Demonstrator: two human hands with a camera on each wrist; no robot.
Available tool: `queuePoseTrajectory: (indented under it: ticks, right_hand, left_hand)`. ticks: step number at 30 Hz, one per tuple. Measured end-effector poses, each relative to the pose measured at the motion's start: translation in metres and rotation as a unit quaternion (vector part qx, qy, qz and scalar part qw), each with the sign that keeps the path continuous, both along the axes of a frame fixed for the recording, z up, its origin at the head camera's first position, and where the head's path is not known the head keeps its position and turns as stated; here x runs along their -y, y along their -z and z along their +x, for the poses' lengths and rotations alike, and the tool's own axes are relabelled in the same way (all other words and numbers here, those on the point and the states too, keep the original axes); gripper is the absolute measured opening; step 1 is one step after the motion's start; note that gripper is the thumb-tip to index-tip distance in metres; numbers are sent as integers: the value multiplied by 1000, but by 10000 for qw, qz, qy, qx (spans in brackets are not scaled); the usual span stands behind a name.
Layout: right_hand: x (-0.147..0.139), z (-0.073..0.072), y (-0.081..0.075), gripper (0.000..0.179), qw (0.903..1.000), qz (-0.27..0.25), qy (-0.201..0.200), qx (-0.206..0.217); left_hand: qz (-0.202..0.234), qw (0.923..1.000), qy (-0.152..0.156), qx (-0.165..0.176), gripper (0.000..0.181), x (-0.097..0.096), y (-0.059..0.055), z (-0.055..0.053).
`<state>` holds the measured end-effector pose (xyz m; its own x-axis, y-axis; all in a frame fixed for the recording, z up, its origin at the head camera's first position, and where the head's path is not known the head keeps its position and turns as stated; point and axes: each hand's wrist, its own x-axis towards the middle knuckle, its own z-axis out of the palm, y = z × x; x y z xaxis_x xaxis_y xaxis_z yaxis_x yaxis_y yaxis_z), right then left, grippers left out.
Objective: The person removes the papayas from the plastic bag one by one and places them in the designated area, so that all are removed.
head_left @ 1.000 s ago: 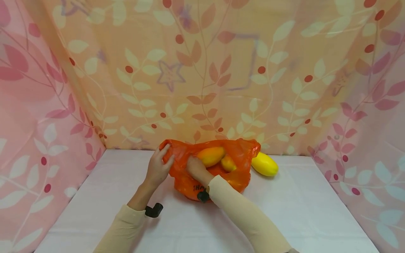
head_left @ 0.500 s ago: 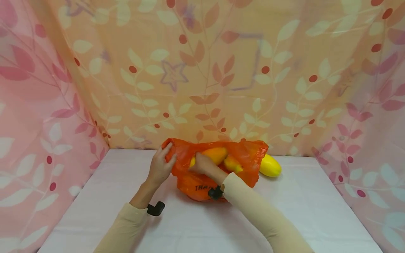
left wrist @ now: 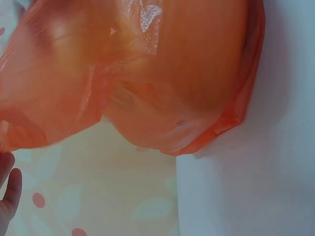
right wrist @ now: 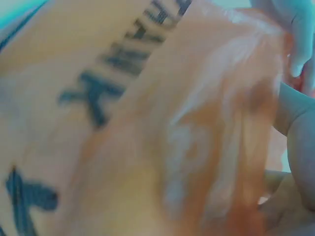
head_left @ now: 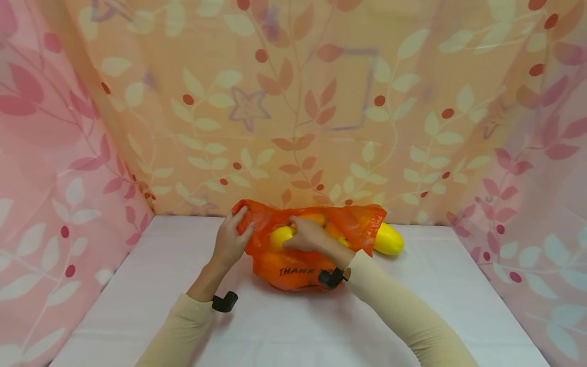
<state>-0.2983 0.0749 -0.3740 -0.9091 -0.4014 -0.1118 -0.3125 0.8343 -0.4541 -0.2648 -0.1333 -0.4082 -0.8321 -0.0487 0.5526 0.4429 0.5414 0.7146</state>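
An orange plastic bag [head_left: 275, 271] printed "THANK..." lies on the table with its mouth spread. My left hand [head_left: 231, 239] pinches the bag's left rim; in the left wrist view only its fingertips [left wrist: 12, 189] show, beside the orange plastic. At the mouth my right hand [head_left: 312, 236] grips a yellow oval fruit [head_left: 281, 238], its thumb and fingers round the right end. Behind that hand an orange-yellow elongated fruit [head_left: 315, 219] rests in the bag, partly hidden. In the right wrist view the bag's printed plastic [right wrist: 147, 123] covers most of the picture.
Another yellow oval fruit [head_left: 389, 239] lies on the white table [head_left: 426, 300], at the bag's right side and partly behind it. A leaf-patterned curtain [head_left: 293, 102] rises at the table's back edge, with pink patterned sheets at both sides.
My right hand has come up and right out of the bag's depth, bringing the yellow fruit into sight at the mouth. The bag's right side has spread rightward. My left hand stays at the rim.
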Motion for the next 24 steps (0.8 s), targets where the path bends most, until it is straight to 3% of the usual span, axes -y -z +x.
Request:
queuePoseTrajectory:
  ticks: [6, 12, 17, 24]
  right_hand:
    - [1, -7, 14, 51, 9989, 284, -378, -7]
    - [7, -10, 20, 53, 9989, 345, -297, 51]
    - [18, -14, 21, 52, 9983, 409, -339, -244]
    - [38, -24, 34, 31, 9930, 885, -446, -639]
  left_hand:
    - [12, 9999, -16, 99, 48, 1, 0, 1]
    - [-31, 10000, -12, 24, 48, 1, -1, 1]
    - [-95, 9999, -59, -74, 48, 2, -2, 0]
    - [-40, 9999, 1, -113, 48, 3, -1, 0]
